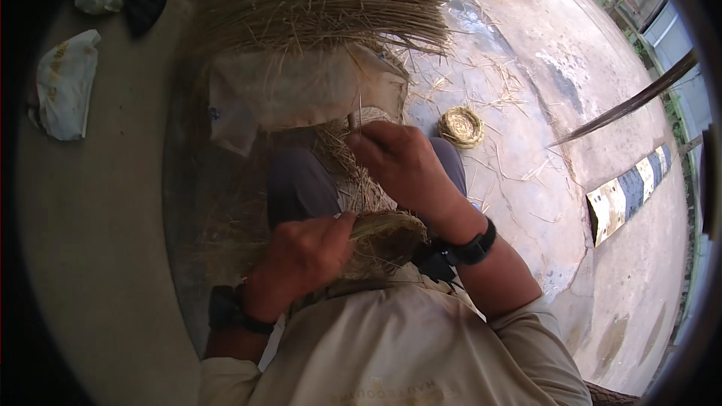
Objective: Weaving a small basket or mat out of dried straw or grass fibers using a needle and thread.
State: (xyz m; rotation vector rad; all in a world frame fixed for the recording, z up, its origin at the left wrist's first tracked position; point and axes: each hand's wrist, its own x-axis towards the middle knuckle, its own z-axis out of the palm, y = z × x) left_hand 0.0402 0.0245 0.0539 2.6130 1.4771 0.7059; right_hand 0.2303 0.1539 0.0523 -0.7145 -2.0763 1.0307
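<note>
A round straw basket (pixel 387 244) rests tilted in my lap, against my shirt. My left hand (pixel 310 252) is closed on its near-left rim, thumb along the top edge. Raised above and beyond the basket, my right hand (pixel 398 156) has its fingers pinched together. Something thin and pale seems to stand at those fingertips, too small and blurred to name. Loose straw (pixel 368 188) lies between my knees, below the right hand. A dark band sits on each wrist.
A big bundle of straw stalks (pixel 338 7) lies ahead on a tan cloth sack (pixel 301 90). A small coiled straw basket (pixel 460 128) sits on the concrete at right, near scattered stalks. Plastic bags (pixel 69 83) lie far left; a striped barrier (pixel 628 192) is at right.
</note>
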